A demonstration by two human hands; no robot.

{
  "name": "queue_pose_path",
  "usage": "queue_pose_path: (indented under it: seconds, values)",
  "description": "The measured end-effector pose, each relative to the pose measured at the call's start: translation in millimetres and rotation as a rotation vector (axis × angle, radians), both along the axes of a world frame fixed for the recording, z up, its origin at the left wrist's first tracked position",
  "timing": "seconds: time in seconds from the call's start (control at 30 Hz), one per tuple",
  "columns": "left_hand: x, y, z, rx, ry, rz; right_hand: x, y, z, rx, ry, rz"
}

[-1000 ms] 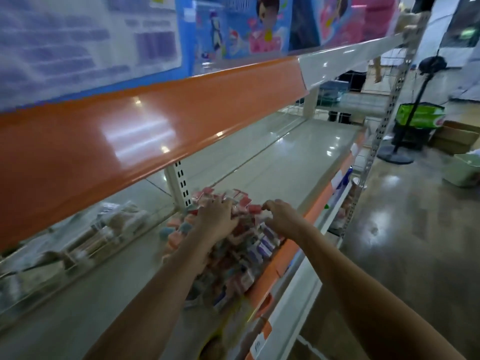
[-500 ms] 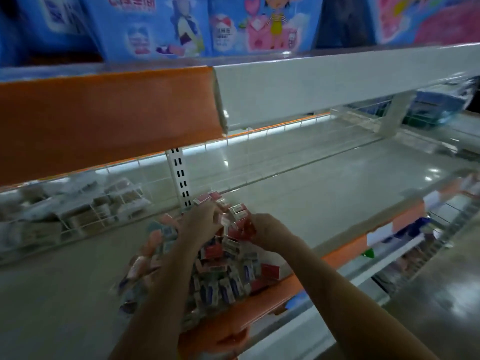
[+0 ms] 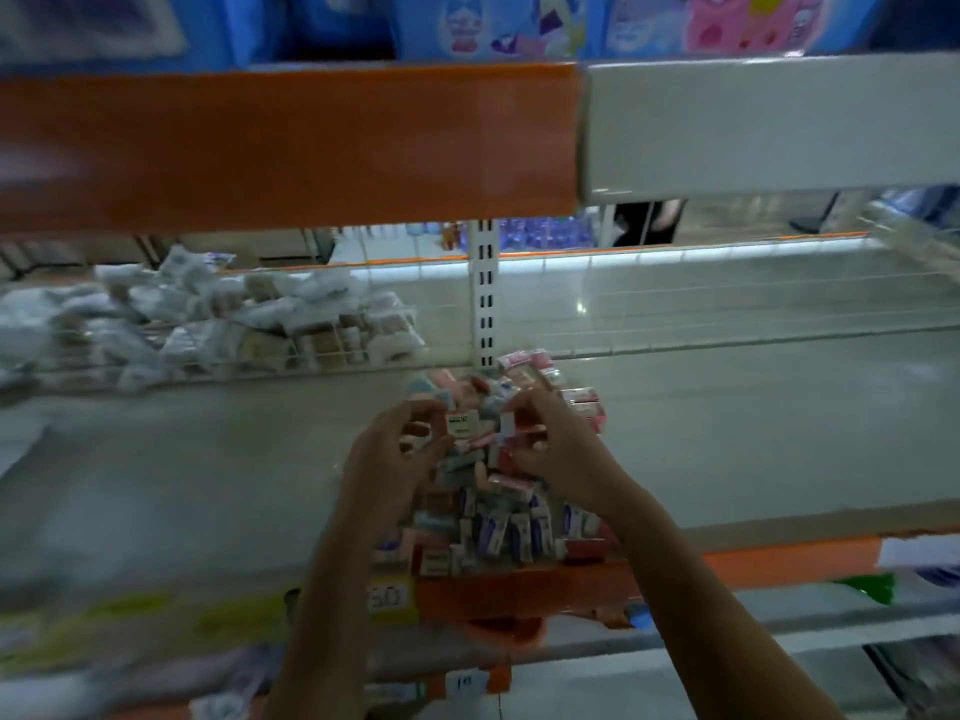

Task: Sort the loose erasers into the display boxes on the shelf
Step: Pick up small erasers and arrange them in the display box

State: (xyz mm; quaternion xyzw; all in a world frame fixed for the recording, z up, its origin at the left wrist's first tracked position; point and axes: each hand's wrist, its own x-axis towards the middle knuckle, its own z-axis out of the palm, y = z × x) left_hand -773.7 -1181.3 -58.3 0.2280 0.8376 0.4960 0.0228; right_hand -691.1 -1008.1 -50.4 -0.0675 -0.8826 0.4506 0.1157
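Reaching into the middle shelf (image 3: 727, 433), you have both hands over a heap of erasers (image 3: 498, 491) piled near the front edge, just ahead of the white slotted upright (image 3: 484, 293). Your left hand (image 3: 400, 454) sits on the left side of the heap with its fingers curled inward; a small white-labelled eraser (image 3: 463, 424) stands right at its fingertips, though the blur keeps you from telling whether it is truly pinched or only touched. Your right hand (image 3: 556, 444) is on the right side of the heap, fingers bent and closed around a pink eraser (image 3: 524, 438), with a small white piece showing just beside the thumb. The two hands are close together, almost meeting over the top of the pile.

The erasers lie loose and jumbled: pink and red ones toward the back and right, blue-and-white wrapped ones toward the front. Whether any display box sits under them cannot be told. To the left, behind a wire divider (image 3: 291, 356), lie white plastic-wrapped packs (image 3: 171, 309). An orange strip (image 3: 291, 142) fronts the shelf above, and another orange strip (image 3: 519, 589) with a price tag (image 3: 387, 597) runs along the edge below the heap.
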Motion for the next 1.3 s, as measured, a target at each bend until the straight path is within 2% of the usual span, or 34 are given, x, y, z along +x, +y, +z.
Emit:
queue_pose_path:
  seconds: [0.23,0.43,0.57,0.73,0.87,1.0,1.3]
  values:
    - [7,-100,-2,0.219,-0.165,0.064,-28,-73,-1,-0.392,-0.004,0.192]
    - [22,-197,-1,0.463,-0.349,0.14,-44,-170,0,-0.456,-0.008,0.315]
    - [30,-268,-2,0.567,-0.366,0.273,-53,-243,-8,-0.498,-0.022,0.392]
    - [39,-347,-5,0.605,-0.366,0.522,-64,-329,-12,-0.518,-0.037,0.468]
    - [53,-405,-4,0.62,-0.328,0.583,-78,-395,-9,-0.507,-0.037,0.541]
    - [52,-452,-3,0.661,-0.364,0.649,-95,-457,-3,-0.515,-0.052,0.598]
    - [-15,-553,-6,0.417,-0.229,0.758,-179,-560,10,-0.517,-0.03,0.656]
